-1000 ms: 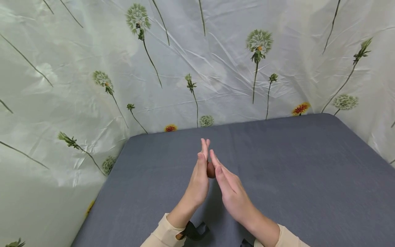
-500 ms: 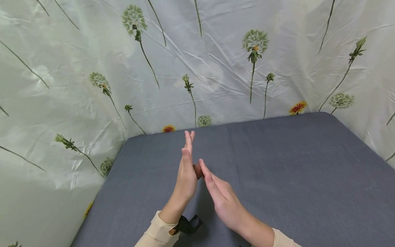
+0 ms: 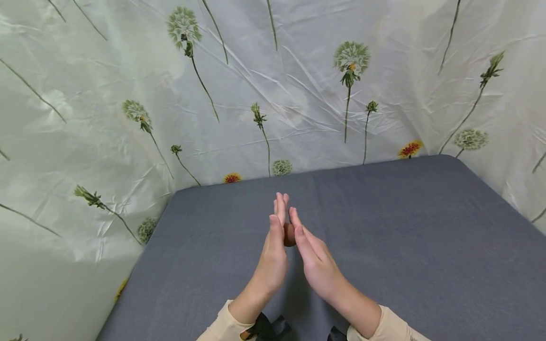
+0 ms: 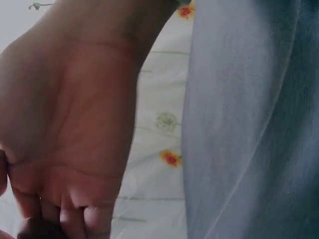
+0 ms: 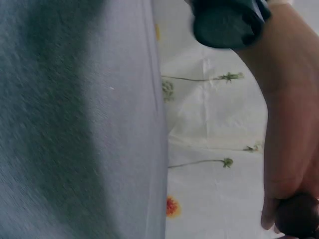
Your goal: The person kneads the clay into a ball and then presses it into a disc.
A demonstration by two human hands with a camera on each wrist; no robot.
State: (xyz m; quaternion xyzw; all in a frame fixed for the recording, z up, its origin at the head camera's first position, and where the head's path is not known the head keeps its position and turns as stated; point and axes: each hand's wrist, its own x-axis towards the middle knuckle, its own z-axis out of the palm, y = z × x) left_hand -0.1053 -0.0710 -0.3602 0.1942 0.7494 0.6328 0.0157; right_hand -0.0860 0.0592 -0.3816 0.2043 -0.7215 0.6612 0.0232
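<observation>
A small, smooth brown ball (image 3: 289, 235) sits between my two hands, above the middle of the table. My left hand (image 3: 273, 258) stands on edge with its fingers straight, its inner side against the ball. From the other side my right hand (image 3: 317, 263) presses it with straight fingers, the fingertips of both hands leaning together. In the left wrist view the dark ball (image 4: 41, 229) shows at the bottom edge, by the base of the fingers. The right wrist view has the ball (image 5: 297, 215) low at the right, against the fingers.
A grey cloth-covered table (image 3: 409, 227) lies under the hands, their shadow falling on it. Behind and to the left hangs a pale curtain (image 3: 307, 94) printed with dandelions and red-yellow flowers. Dark wrist camera mounts (image 3: 266, 327) sit below both wrists.
Half a second ago the left hand was farther forward and left, the right hand's fingertips at the ball. The hands have slid along each other back to about their earlier place, the ball still between them.
</observation>
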